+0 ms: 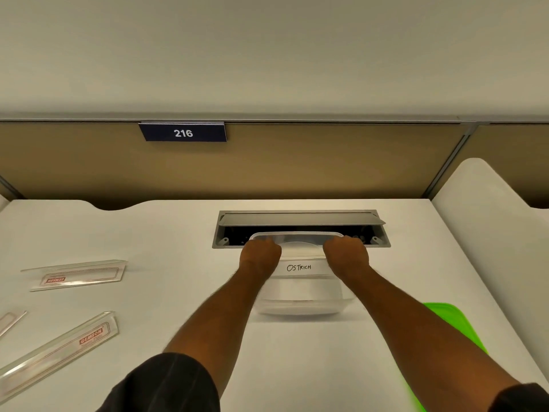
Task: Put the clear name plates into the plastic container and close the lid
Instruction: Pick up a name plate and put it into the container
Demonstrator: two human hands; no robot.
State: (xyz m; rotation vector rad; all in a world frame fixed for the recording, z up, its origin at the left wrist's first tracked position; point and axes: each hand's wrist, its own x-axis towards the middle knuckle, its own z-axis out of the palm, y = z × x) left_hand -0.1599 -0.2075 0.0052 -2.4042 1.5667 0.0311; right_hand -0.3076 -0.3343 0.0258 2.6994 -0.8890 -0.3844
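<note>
A clear plastic container (pixel 300 289) with a white label reading "OSTRICH" stands in the middle of the white desk. My left hand (pixel 260 255) grips its far left rim and my right hand (pixel 346 254) grips its far right rim, both with fingers curled over the edge. Its inside looks empty as far as I can tell. Three clear name plates lie to the left: one (pixel 77 275) further back, a long one (pixel 59 352) nearer me, and a third (pixel 10 321) cut off by the left edge. A green lid (pixel 445 319) lies to the right, partly under my right forearm.
An open cable tray (pixel 300 228) with a raised metal flap is sunk into the desk just behind the container. A tan partition with a dark "216" sign (pixel 183 132) closes off the back. A second white desk surface (pixel 490 209) adjoins on the right.
</note>
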